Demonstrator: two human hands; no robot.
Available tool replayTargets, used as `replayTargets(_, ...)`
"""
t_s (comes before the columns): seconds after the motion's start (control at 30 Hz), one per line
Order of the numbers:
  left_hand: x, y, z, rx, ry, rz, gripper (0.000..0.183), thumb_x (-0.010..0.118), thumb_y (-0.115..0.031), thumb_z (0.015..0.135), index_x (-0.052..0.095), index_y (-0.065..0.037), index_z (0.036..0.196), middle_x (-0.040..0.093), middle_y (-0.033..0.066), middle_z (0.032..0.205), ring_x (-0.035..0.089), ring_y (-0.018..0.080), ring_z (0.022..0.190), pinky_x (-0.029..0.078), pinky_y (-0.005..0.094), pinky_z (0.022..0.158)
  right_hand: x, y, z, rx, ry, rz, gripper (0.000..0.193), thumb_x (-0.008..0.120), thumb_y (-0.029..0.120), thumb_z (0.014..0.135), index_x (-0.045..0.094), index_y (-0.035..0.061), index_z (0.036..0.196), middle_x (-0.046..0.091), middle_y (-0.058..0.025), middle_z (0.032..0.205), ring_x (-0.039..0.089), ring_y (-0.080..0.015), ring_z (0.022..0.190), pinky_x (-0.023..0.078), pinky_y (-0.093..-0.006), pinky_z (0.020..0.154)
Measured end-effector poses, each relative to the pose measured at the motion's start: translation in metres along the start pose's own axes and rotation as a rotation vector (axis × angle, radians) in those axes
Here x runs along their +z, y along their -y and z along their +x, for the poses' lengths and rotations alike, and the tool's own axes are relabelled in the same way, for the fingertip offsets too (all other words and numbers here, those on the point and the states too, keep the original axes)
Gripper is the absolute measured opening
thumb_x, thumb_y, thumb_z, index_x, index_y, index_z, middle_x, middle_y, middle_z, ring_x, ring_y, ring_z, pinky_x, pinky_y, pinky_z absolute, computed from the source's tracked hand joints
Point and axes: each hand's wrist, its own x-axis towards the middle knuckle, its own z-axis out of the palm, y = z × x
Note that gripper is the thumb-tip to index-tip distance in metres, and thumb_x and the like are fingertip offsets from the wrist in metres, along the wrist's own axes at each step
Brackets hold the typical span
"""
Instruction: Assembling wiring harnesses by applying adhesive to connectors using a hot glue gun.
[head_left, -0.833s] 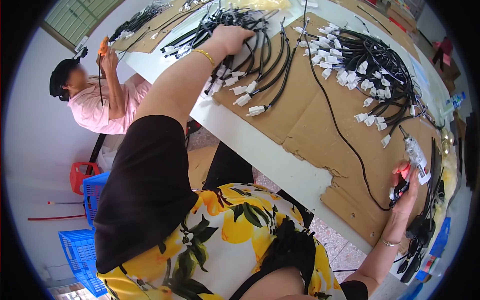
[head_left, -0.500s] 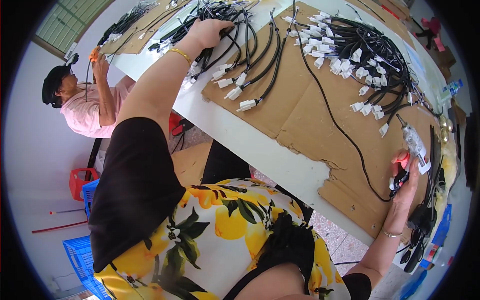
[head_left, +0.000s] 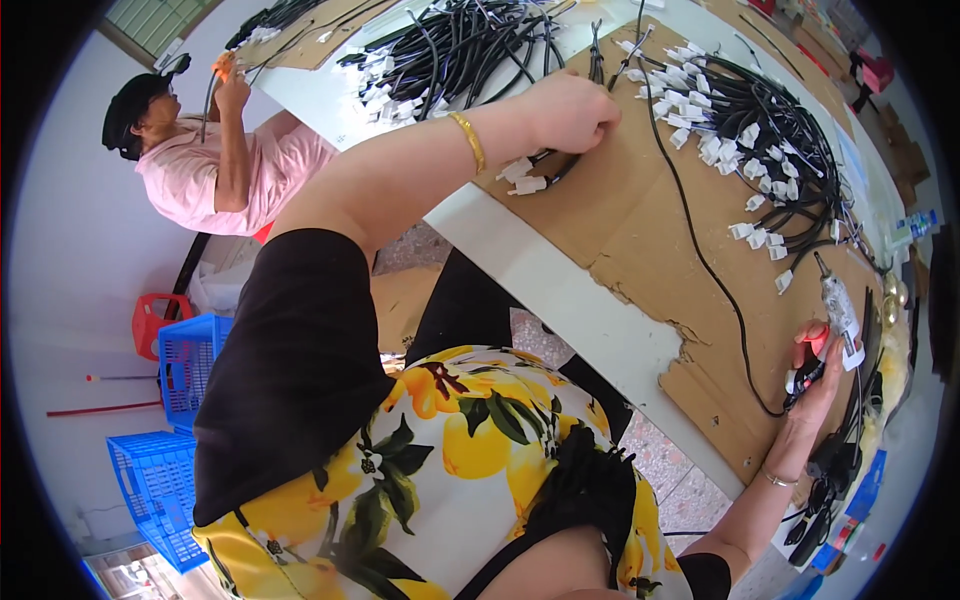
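My left hand (head_left: 572, 112) is closed, its curled fingers low over the cardboard on a black cable (head_left: 566, 172). White plug connectors (head_left: 527, 184) on the cable ends stick out below my wrist; the fingertips are partly hidden. At the right, my right hand (head_left: 818, 378) is wrapped round a hot glue gun (head_left: 842, 308) with a clear body, red trigger and black grip. Its metal nozzle points up and away from me. A large bundle of black cables (head_left: 800, 140) with white connectors lies on the cardboard between and beyond my hands.
Brown cardboard (head_left: 620, 230) covers much of the white table (head_left: 560, 290). Another cable pile (head_left: 460, 50) lies beyond my left forearm. A long black cord (head_left: 690, 230) crosses the cardboard. A person in pink (head_left: 210, 170) works at the left, near blue crates (head_left: 160, 490) and a red stool (head_left: 155, 320).
My left hand has come away from the far cable pile, moving right and nearer to the cables on the cardboard. My right hand still holds the glue gun. The view has shifted slightly.
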Motion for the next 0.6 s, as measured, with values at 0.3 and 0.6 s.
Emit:
replayTargets(0.3, -0.015, 0.029, -0.009, -0.227, 0.068, 0.043, 0.018, 0.052, -0.011, 0.072, 0.063, -0.010, 0.086, 0.064, 0.0105, 0.083, 0.061, 0.0255, 0.080, 0.048, 0.0364, 0.072, 0.007, 0.002, 0.000, 0.010, 0.022, 0.017, 0.036, 0.045, 0.040, 0.088, 0.051, 0.0044, 0.083, 0.053, -0.0064, 0.077, 0.036, -0.0079, 0.052, 0.026, -0.0205, 0.049)
replayTargets(0.6, -0.115, 0.111, -0.102, -0.482, -0.245, -0.471, 0.014, 0.051, -0.004, 0.082, 0.060, 0.001, 0.092, 0.062, 0.0075, 0.075, 0.059, 0.0128, 0.070, 0.048, 0.0251, 0.063, 0.002, 0.001, 0.001, 0.038, -0.007, 0.008, 0.041, 0.051, 0.045, 0.083, 0.051, 0.0039, 0.081, 0.052, -0.0065, 0.074, 0.037, -0.0088, 0.054, 0.026, -0.0210, 0.049)
